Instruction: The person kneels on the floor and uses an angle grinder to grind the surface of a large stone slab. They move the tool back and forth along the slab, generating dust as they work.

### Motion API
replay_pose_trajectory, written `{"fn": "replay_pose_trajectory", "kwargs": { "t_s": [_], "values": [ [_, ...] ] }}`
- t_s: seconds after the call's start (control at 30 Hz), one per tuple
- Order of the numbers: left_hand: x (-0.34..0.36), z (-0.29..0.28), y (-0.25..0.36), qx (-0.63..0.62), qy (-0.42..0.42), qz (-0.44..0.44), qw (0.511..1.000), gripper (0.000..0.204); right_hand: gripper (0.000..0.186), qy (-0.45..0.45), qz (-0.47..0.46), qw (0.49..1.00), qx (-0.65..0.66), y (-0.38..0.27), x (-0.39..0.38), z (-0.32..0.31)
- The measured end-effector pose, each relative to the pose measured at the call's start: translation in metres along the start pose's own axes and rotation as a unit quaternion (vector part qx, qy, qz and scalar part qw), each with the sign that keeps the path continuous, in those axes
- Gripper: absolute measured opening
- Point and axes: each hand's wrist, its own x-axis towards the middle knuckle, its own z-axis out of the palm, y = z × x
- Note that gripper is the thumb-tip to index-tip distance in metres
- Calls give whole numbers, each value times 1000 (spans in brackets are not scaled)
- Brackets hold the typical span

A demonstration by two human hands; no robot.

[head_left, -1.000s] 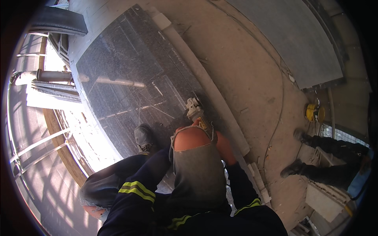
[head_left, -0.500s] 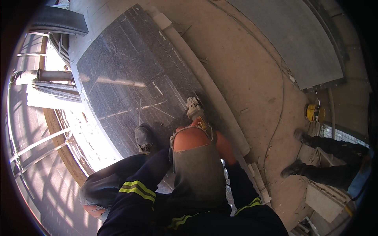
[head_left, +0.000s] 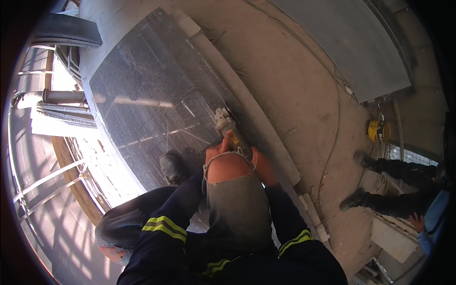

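An angle grinder (head_left: 232,132) with a grey metal head and a yellow-marked body is held low over a dark stone slab (head_left: 147,61). My left hand (head_left: 217,148) is closed round the grinder's body from the left, a finger lying along its top. My right hand (head_left: 261,165) is at the rear of the grinder on the other side, its fingers mostly hidden behind my raised knee and the tool. The disc shows only as a dark edge beside the head; whether it touches the slab I cannot tell. Pale scratches and lines run across the slab.
My shoe (head_left: 172,164) rests on the slab. A pale slab edge (head_left: 247,102) runs along its right side. A cable (head_left: 338,123) crosses the dusty floor. To the right are a grey slab (head_left: 351,47), a yellow reel-like object (head_left: 378,130) and a co-worker's legs (head_left: 394,199).
The grinder has shifted a little left and away from my knee, both hands with it, and more of its body shows. At the right, a co-worker's hand has come into view.
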Motion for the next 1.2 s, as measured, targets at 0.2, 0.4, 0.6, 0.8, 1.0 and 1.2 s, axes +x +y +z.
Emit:
{"fn": "replay_pose_trajectory", "kwargs": {
  "t_s": [0.2,0.4,0.6,0.8,1.0,1.2],
  "values": [
    [2,-1,-6,-5,3,39,999,78,43,8,-21,1000,18,18,9,14],
    [-6,-5,6,-108,-56,-66,990,70,54,-19,6,999,35,7,-13,-7],
    [-3,-10,35,-364,-117,-476,792,58,63,-33,15,997,71,0,-26,-20],
    [-13,8,14,-313,-137,-310,887,59,61,-47,35,996,67,3,-32,-22],
    [-24,31,-10,-289,-124,-226,922,59,58,-38,34,997,58,-3,-39,-25],
    [-16,28,-6,-244,-101,-143,954,60,58,-49,34,997,47,-8,-31,-26]
  ]
}}
